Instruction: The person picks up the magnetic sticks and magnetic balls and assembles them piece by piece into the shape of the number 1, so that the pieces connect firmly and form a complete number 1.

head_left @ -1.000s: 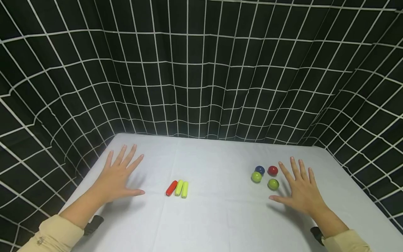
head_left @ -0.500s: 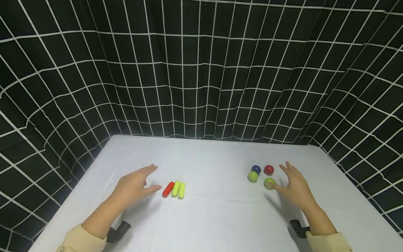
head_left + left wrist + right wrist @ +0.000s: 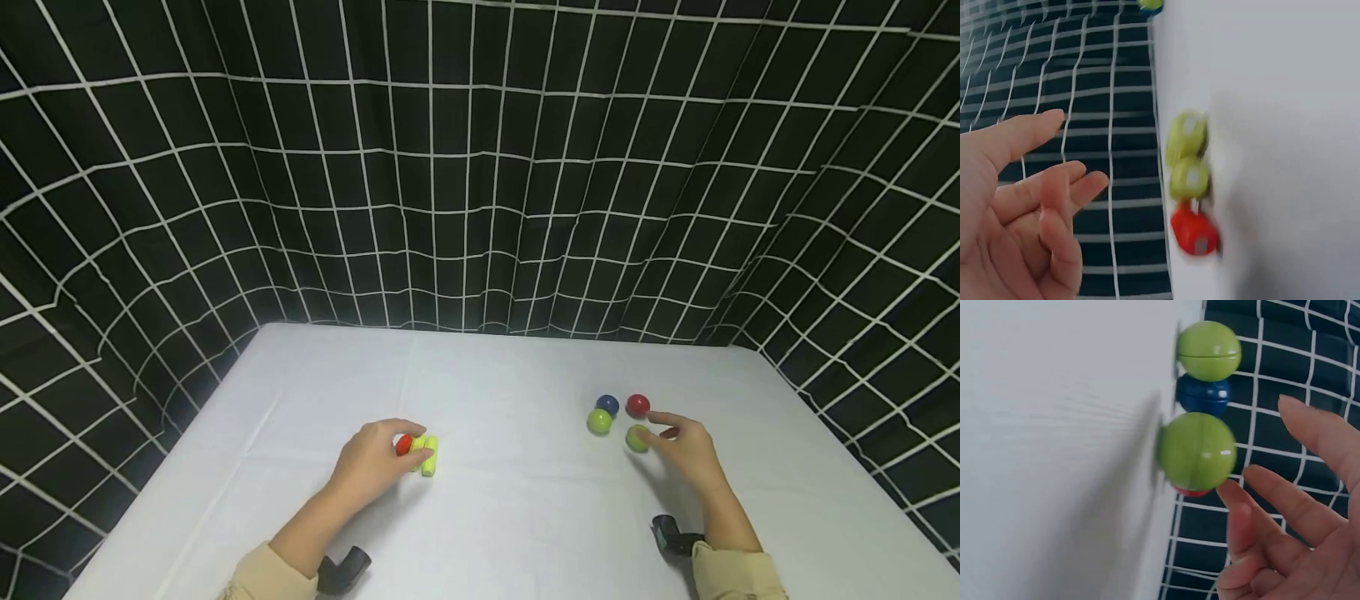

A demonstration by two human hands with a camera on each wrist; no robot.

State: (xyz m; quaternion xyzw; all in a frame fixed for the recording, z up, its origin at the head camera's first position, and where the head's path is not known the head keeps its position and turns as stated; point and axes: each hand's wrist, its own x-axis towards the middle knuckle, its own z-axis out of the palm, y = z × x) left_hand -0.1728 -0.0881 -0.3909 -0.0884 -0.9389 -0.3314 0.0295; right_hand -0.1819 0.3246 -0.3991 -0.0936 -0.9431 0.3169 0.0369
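- Left hand (image 3: 371, 460) is right over a red stick (image 3: 404, 444) and two yellow sticks (image 3: 430, 457), lying side by side on the white tabletop (image 3: 510, 517). Its fingers (image 3: 1055, 190) are loose and parted, gripping zilch.
- Right hand (image 3: 690, 454) is just beside a green ball (image 3: 637, 437), fingers relaxed, thumb clear of it. Can't tell if a fingertip touches.
- Near that one: a red ball (image 3: 638, 406), plus a blue ball (image 3: 609, 404) and second green ball (image 3: 599, 421) bunched together.
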